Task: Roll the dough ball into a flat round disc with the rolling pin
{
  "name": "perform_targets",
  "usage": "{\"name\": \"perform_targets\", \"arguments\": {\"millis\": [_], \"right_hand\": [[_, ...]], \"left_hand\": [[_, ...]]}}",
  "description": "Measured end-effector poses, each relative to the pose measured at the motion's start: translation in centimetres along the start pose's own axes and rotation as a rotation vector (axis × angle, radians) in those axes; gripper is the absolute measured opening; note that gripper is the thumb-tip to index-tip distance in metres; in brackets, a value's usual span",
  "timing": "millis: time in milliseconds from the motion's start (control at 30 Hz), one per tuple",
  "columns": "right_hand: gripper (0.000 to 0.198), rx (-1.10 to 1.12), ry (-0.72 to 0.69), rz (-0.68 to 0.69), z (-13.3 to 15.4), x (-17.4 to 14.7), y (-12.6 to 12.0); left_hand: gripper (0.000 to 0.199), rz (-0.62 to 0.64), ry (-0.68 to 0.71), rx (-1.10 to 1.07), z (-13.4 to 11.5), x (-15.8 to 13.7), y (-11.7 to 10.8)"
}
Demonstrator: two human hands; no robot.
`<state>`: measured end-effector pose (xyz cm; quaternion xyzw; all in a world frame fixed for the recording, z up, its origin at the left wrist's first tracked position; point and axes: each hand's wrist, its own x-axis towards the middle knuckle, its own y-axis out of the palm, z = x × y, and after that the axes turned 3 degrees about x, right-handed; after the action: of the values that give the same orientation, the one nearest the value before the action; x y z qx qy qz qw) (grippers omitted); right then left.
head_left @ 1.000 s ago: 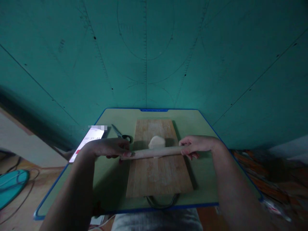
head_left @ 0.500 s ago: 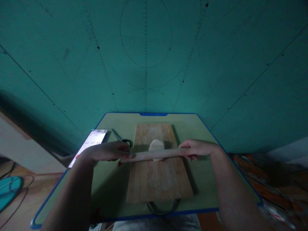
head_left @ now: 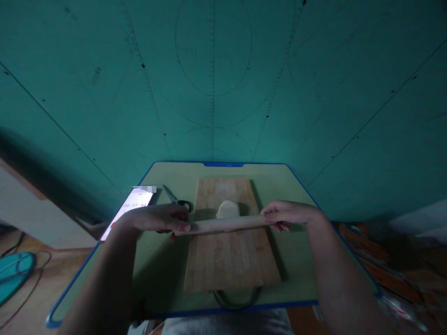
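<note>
A pale wooden rolling pin (head_left: 226, 224) lies crosswise over a wooden cutting board (head_left: 230, 260). My left hand (head_left: 171, 218) grips its left end, just off the board's left edge. At the other end, my right hand (head_left: 281, 215) has its fingers closed round the pin. A small flattened piece of dough (head_left: 227, 210) shows just beyond the pin, near the middle of the board. The pin covers the dough's near edge.
Scissors (head_left: 178, 199) lie left of the board, close to my left hand. A lit phone (head_left: 131, 207) showing a timer rests at the table's left side. The board's dark handle (head_left: 237, 302) points toward me on the blue-edged table (head_left: 272, 174). A green wall (head_left: 223, 93) stands behind.
The rolling pin has shifted slightly toward me relative to the dough, and the bit of dough that showed on its near side is now covered. Both hands keep their grip.
</note>
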<state>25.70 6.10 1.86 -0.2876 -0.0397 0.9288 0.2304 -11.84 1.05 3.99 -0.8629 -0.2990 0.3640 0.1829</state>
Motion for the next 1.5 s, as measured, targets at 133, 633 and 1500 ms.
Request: {"name": "perform_targets", "arguments": {"millis": [133,633,1500], "right_hand": [[0.052,-0.032,0.032,0.033,0.0,0.2,0.0],[0.054,0.032,0.078,0.037,-0.3,0.2,0.2],[0.048,-0.011,-0.002,-0.073,0.1,-0.7,0.1]], "left_hand": [[0.053,0.015,-0.039,-0.024,-0.2,0.0,0.2],[0.053,0.091,-0.042,-0.122,-0.2,0.6,0.5],[0.049,-0.098,0.003,-0.015,-0.3,0.8,0.5]]}}
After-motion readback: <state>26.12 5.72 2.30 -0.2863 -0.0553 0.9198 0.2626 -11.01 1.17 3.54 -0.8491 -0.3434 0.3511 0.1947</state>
